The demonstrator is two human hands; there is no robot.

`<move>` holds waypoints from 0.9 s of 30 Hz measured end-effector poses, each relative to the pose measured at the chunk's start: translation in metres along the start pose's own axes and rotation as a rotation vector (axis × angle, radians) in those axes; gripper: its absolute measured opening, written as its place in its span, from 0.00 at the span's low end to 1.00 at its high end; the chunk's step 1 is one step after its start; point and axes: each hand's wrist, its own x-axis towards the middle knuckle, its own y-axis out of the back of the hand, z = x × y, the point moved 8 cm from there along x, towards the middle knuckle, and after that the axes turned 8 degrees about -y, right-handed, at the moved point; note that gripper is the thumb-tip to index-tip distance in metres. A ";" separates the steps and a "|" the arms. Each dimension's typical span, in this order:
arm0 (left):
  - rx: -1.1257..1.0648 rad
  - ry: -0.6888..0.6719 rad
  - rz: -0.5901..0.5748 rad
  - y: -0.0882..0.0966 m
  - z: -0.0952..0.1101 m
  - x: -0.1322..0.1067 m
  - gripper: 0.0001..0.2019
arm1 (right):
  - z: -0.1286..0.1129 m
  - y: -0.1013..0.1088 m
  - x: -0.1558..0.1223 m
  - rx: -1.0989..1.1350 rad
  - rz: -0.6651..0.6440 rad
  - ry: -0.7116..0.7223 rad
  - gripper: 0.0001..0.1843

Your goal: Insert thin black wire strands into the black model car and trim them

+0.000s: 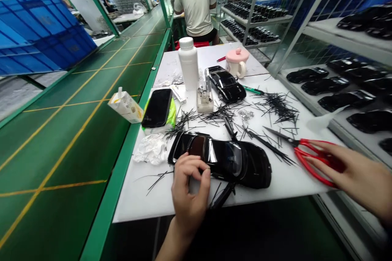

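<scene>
A glossy black toy car body [223,158] lies on the white table [284,181] in front of me. My left hand [190,189] rests against its near side, fingers curled in a pinch; whatever it holds is too small to make out. My right hand [358,175] lies on the red handles of a pair of scissors [306,153] at the table's right edge, fingers stretched over them, the blades pointing left. Several thin black strips [277,106] are scattered across the table.
A second black car body [226,83], a white bottle [188,63], a pink-lidded cup [237,62], a phone [157,107] and crumpled plastic [152,149] share the table. A green conveyor [76,130] runs on the left with a small carton [125,107]. Shelves of car bodies [343,89] stand right. A person [196,4] sits ahead.
</scene>
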 end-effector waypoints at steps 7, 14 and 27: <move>0.012 -0.037 0.031 0.006 -0.009 -0.003 0.15 | 0.020 0.023 0.022 0.242 0.388 -0.263 0.23; 0.044 0.024 0.042 0.009 -0.019 -0.011 0.13 | 0.013 -0.006 0.079 0.397 0.000 -0.239 0.21; 0.021 0.191 0.046 0.010 -0.016 -0.018 0.11 | -0.192 -0.038 -0.047 0.980 -0.145 0.331 0.03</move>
